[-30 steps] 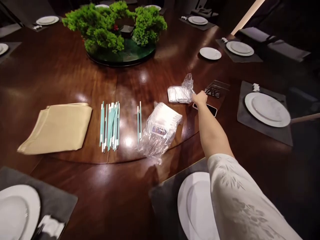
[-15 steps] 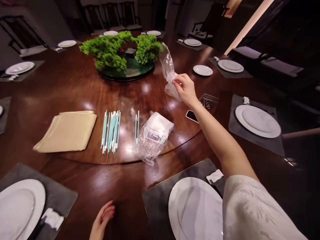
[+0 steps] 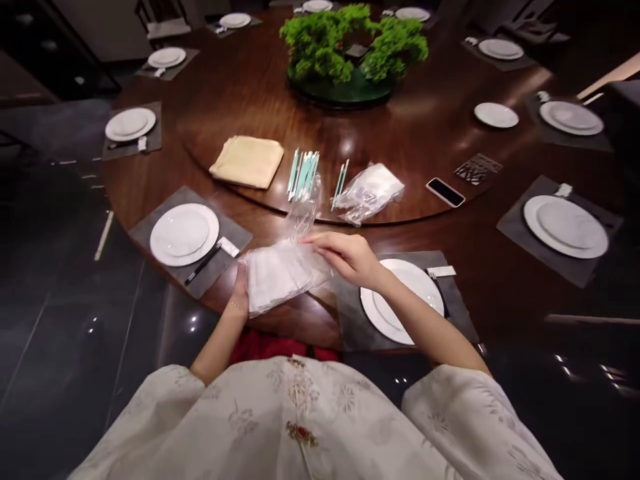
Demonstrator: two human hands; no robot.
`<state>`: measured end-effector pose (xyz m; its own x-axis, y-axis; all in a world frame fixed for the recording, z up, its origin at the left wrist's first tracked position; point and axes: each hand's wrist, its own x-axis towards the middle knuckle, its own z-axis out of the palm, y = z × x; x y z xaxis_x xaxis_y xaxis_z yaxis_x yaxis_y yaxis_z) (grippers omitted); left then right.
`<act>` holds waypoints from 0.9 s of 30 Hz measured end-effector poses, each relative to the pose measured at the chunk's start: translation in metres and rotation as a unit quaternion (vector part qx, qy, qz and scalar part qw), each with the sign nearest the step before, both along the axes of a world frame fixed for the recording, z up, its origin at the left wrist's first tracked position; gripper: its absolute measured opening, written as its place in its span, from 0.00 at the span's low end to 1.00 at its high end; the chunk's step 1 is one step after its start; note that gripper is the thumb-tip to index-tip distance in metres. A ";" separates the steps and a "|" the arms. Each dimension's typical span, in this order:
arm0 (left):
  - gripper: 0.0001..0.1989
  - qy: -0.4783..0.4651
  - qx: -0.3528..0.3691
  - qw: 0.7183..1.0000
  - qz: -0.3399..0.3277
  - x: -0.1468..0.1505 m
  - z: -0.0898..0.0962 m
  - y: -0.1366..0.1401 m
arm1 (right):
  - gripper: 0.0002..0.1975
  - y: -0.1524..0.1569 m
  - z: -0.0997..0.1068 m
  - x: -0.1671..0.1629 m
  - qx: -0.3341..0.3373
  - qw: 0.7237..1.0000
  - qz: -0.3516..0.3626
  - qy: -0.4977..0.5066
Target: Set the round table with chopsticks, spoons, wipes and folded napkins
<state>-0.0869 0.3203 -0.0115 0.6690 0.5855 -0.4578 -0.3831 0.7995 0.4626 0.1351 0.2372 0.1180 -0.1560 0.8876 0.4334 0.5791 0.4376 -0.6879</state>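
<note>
Close above the table's front edge, a clear plastic bag (image 3: pixel 280 273) with a stack of flat white sheets or packets inside is between my two hands. My left hand (image 3: pixel 241 283) grips its left side, the fingers partly hidden beneath. The fingers of my right hand (image 3: pixel 345 257) are closed on the bag's upper right, and the loose clear end sticks up past them. Beyond it lie a bundle of teal-and-white sticks (image 3: pixel 303 175) and a few separate sticks (image 3: pixel 341 181). Another plastic bag with white contents (image 3: pixel 373 190) rests to their right.
A folded beige cloth (image 3: pixel 247 162) lies left of the sticks. On the right are a phone (image 3: pixel 445 192) and a clear packet of small dark pieces (image 3: pixel 477 169). Place settings, such as the near white plate (image 3: pixel 373 300), ring the table around a green plant centrepiece (image 3: pixel 345 53).
My right hand has drawn back from over the table with a clear bag to in front of my body. My left hand has come up onto the bag. The view has tilted down and shifted left.
</note>
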 end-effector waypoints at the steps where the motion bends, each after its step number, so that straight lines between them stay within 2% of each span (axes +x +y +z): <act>1: 0.31 0.007 -0.023 1.000 -0.002 -0.027 0.005 -0.012 | 0.10 -0.005 -0.005 -0.021 0.014 1.000 0.002 -0.007; 4: 0.39 -0.021 -0.112 0.993 -0.022 -0.081 0.016 -0.048 | 0.09 -0.009 -0.017 -0.073 0.065 0.997 -0.036 -0.021; 6: 0.45 -0.045 -0.116 0.992 0.004 -0.100 0.019 -0.064 | 0.08 -0.007 -0.023 -0.103 0.091 0.994 -0.048 -0.024; 7: 0.45 -0.042 -0.100 0.994 0.033 -0.107 0.018 -0.068 | 0.08 -0.006 -0.024 -0.117 0.095 0.995 -0.031 -0.029; 9: 0.39 0.006 -0.045 0.994 0.100 -0.122 0.012 -0.071 | 0.09 -0.008 -0.024 -0.140 0.079 0.994 0.047 -0.053; 11: 0.31 0.076 0.014 0.986 0.150 -0.139 0.004 -0.068 | 0.10 -0.014 -0.017 -0.157 0.049 0.986 0.128 -0.096; 12: 0.30 0.103 0.039 0.980 0.166 -0.148 0.000 -0.066 | 0.09 -0.017 -0.012 -0.163 0.038 0.983 0.141 -0.114; 13: 0.30 0.120 0.060 0.975 0.178 -0.157 -0.003 -0.064 | 0.08 -0.020 -0.005 -0.167 0.036 0.983 0.129 -0.123; 16: 0.31 0.139 0.105 0.963 0.206 -0.182 -0.006 -0.061 | 0.07 -0.019 0.019 -0.176 0.064 0.991 0.016 -0.115; 18: 0.32 0.139 0.121 0.958 0.218 -0.193 -0.006 -0.060 | 0.09 -0.009 0.029 -0.181 0.052 0.991 -0.015 -0.122; 21: 0.34 0.120 0.119 0.962 0.215 -0.203 -0.009 -0.060 | 0.12 0.017 0.027 -0.186 -0.065 0.981 0.033 -0.182; 24: 0.34 0.099 0.099 0.971 0.196 -0.207 -0.015 -0.060 | 0.11 0.045 0.009 -0.189 -0.220 0.946 0.080 -0.226; 27: 0.35 0.085 0.080 0.977 0.181 -0.209 -0.022 -0.060 | 0.09 0.060 -0.008 -0.191 -0.343 0.906 0.126 -0.212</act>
<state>-0.2956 0.2601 -0.0333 0.3274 0.8424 -0.4280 -0.5338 0.5386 0.6519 -0.0557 0.2971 0.1104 -0.4151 0.8382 -0.3537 0.7961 0.1464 -0.5873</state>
